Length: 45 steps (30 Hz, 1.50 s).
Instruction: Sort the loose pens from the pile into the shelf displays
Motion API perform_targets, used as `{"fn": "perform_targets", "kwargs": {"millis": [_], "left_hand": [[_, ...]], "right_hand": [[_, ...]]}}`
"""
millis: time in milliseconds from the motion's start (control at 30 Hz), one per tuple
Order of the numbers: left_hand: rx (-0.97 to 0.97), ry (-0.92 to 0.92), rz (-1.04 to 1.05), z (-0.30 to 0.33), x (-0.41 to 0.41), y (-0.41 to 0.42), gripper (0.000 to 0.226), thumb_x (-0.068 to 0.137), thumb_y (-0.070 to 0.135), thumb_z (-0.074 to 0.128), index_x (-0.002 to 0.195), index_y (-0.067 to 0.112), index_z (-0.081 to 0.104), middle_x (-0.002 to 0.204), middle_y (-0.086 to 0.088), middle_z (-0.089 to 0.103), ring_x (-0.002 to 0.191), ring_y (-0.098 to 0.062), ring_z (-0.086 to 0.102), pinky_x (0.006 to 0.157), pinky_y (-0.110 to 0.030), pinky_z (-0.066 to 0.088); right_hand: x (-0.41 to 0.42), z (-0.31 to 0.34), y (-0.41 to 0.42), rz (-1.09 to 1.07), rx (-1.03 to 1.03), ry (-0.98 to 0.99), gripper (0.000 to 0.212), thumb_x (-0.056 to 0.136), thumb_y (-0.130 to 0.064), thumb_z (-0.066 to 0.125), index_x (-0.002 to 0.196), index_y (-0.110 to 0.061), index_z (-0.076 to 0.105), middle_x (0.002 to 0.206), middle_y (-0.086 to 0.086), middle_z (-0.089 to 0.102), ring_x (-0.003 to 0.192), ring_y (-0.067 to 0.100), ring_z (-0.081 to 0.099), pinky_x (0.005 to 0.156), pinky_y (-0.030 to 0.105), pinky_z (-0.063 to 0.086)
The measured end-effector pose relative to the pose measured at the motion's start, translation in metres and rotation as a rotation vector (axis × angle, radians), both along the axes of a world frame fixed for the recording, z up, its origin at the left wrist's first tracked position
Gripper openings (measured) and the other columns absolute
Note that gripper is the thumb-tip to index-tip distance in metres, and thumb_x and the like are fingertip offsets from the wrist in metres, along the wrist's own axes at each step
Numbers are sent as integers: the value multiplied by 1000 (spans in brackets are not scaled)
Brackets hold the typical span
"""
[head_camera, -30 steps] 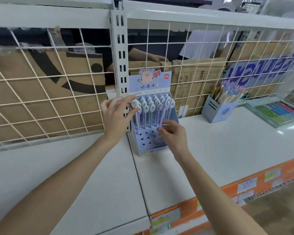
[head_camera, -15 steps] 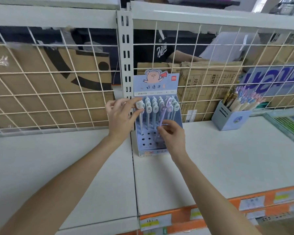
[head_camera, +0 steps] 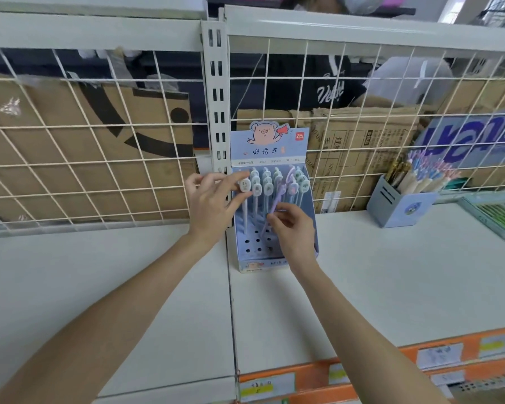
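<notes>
Right hand [head_camera: 292, 228] pinching purple pen [head_camera: 276, 204] mid-barrel, tilted over display [head_camera: 274, 228] holes, left hand [head_camera: 213, 205] pinching white pen [head_camera: 244, 186] cap at display's left edge; light, stiff, likely slick, best gripped low on barrel.

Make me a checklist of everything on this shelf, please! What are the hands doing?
Surface: white shelf, bare in front.
Job's things: blue pen display, some holes unfilled; purple pen tilted in it; white-topped pen at its left edge.
Clutter: grey pen holder and a tray of coloured pens to the right.
Hands: left hand pinches the white-topped pen; right hand pinches the purple pen.
Cables: nothing seen.
Surroundings: wire grid, cardboard boxes behind.
</notes>
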<state>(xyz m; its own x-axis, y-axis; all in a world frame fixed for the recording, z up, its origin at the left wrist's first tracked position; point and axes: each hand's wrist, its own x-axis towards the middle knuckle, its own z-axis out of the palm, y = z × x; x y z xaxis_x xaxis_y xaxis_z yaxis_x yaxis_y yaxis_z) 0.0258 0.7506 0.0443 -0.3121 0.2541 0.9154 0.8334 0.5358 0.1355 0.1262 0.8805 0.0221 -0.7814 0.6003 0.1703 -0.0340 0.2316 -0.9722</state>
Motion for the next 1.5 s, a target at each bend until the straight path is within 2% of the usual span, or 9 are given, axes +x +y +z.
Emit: {"fn": "perform_targets", "kwargs": {"millis": [133,400,667,733,833,933,1033,1100,1500], "left_hand": [[-61,34,-10,-10,4,1,31,80,35,67,108,25,58,77,4,68,93,-9,51,84,-34,26],[-110,-52,35,-10,0,-5,29,78,39,69,103,25,67,104,3,64,107,-17,48,89,-35,24],[-114,-99,37,-13,0,-7,29,77,42,67,97,22,71,106,1,64,108,-18,48,92,-37,25],[-129,-109,29,-11,1,-7,31,78,45,65,97,21,71,106,0,64,109,-17,47,94,-37,24],[-131,-117,16,-4,1,-5,37,79,50,62,99,20,69,108,-2,62,109,-17,47,95,-35,24],[-124,-135,7,5,0,-1,43,81,50,64,114,23,63,114,-2,58,110,-17,47,97,-36,24],[-118,-123,-33,10,-3,4,32,81,45,66,108,27,67,115,-2,59,111,-19,47,96,-40,25],[-118,-122,-41,11,-3,6,23,81,42,68,98,27,72,114,-2,60,112,-19,47,96,-41,25],[-138,-163,-69,7,2,5,13,81,37,69,88,28,74,109,3,62,113,-17,47,96,-40,25]], "right_hand": [[-4,-2,-3,-6,47,9,17,86,-4,62,103,-8,64,86,0,68,81,11,66,70,11,51],[-12,-3,-8,8,163,3,17,88,-6,61,104,-11,64,89,-4,66,80,3,61,71,4,45],[-14,-10,-12,55,251,-78,15,89,-6,59,103,-9,63,87,-4,64,81,8,59,69,2,41],[-14,-12,-14,54,281,-112,14,89,-8,60,103,-9,63,85,-4,63,79,10,58,69,6,42],[-15,-18,-15,29,363,-152,13,88,-11,62,100,-9,64,86,2,67,79,17,61,78,31,51],[-17,-22,-17,-2,421,-176,10,86,-15,64,96,-13,64,86,3,69,82,21,63,82,43,50],[-18,-25,-17,-35,467,-200,8,86,-18,64,93,-15,64,85,1,68,87,22,58,88,35,41],[-15,-24,-16,-62,524,-216,9,87,-19,63,95,-15,65,88,0,67,93,21,53,82,26,28],[-11,-29,-20,-160,698,-185,15,84,-17,66,97,-12,71,98,9,67,101,34,51,81,32,18]]}}
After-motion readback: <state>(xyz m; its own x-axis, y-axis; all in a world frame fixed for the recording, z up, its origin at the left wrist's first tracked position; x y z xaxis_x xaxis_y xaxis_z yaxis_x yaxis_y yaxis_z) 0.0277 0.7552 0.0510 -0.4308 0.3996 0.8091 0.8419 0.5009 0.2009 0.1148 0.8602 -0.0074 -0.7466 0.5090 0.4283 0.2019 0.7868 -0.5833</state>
